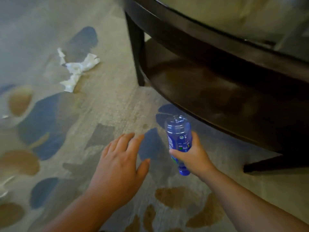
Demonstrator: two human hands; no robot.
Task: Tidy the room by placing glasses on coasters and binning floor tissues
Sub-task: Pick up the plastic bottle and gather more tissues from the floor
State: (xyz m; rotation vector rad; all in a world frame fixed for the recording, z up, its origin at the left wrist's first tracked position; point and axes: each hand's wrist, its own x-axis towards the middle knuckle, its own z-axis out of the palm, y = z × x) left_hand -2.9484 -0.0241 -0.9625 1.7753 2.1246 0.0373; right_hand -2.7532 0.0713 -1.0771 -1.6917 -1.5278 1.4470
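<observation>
Lying crumpled on rug (108, 101), tissue (78, 67): likely light, soft, pinch any fold; left hand (120, 163) spread, right hand (192, 158) grips bottle (178, 136).

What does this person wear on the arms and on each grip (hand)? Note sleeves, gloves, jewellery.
Nothing worn shows. The left grip and right grip are bare hands: no gloves, rings or watch in view. The left forearm and right forearm are bare to the frame edge, without sleeve, cuff or wristband. Slight blur could hide fine jewellery.
</observation>
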